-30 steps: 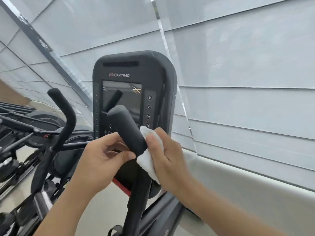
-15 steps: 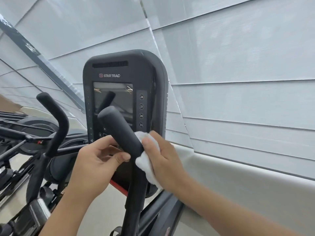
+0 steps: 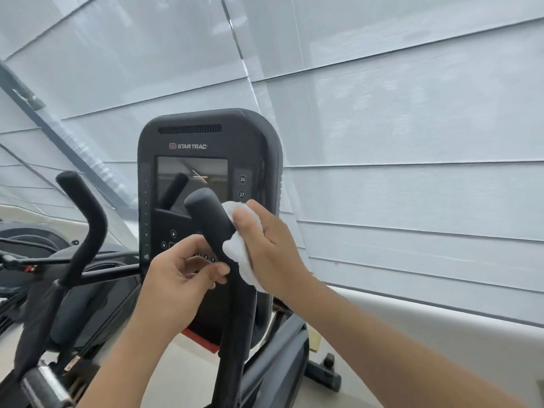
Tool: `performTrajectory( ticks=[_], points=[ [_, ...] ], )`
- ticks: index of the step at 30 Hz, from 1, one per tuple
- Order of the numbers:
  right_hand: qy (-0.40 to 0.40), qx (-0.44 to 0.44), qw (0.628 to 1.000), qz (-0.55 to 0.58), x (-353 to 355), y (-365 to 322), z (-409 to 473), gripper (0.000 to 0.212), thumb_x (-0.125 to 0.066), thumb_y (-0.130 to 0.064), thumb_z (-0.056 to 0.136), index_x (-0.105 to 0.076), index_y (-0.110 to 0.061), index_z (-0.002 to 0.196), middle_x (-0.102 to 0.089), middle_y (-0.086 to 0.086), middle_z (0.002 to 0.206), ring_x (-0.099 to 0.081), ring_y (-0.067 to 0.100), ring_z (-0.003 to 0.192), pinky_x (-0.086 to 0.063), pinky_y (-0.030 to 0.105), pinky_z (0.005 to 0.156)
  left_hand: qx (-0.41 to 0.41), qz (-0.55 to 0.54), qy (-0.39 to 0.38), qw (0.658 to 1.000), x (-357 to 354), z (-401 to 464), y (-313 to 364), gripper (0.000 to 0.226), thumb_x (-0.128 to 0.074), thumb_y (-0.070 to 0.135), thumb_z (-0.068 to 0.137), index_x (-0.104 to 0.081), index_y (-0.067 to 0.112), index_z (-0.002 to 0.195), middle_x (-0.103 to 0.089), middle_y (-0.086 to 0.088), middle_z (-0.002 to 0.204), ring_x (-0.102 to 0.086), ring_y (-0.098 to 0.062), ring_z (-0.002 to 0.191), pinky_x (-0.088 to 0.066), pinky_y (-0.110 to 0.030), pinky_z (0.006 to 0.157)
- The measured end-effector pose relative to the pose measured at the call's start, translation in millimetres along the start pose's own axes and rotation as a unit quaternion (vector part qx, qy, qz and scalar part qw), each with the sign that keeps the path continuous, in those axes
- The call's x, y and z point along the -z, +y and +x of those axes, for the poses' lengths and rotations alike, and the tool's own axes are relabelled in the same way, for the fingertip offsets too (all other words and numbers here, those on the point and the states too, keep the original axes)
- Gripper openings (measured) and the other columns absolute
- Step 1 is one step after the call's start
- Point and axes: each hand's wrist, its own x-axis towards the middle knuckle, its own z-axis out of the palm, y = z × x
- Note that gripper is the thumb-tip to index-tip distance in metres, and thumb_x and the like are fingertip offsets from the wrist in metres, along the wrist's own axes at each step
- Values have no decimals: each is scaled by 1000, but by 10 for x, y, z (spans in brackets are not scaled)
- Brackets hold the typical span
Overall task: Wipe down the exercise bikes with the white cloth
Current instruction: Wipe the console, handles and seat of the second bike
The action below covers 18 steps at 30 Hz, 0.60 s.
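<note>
Little has shifted: right hand [image 3: 273, 248] still presses the white cloth [image 3: 240, 251], fingers curled round it, against the right side of the upright handlebar grip [image 3: 210, 222], left hand [image 3: 179, 278] pinching its left

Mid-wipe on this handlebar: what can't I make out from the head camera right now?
- Far side of the right handlebar grip: hidden behind the grip itself.
- Much of the white cloth: covered by the right hand.
- Lower console buttons: blocked by the left hand and the grip.
- Left handlebar base: blurred.
- Bike base: cut off by the bottom edge.
</note>
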Motion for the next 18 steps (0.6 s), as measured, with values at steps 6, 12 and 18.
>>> performTrajectory(
  ticks=[6,12,18],
  points=[
    [20,-75,997,-16,-19,210,-332,47,-43,-55,106,-54,-12,95,-50,9,81,-54,30,72,-51,58,72,-12,-26,-21,999,39,65,-46,36,-79,-8,84,-76,27,88,-76,-1,80,-72,-20,69,-58,-26,65],
    [78,16,997,-23,13,-355,-91,23,-59,-49,99,-53,-30,87,-57,-16,77,-58,7,73,-49,26,64,-45,-45,-51,997,64,93,-171,38,-81,2,87,-72,38,82,-73,3,74,-71,-19,67,-54,-23,66],
    [63,160,954,-247,-164,-874,177,16,-66,-42,103,-63,-32,114,-59,-16,93,-64,15,80,-57,37,69,-74,-93,-75,990,107,152,-269,25,-84,7,86,-76,30,90,-76,0,81,-71,-23,67,-60,-35,75]
  ],
)
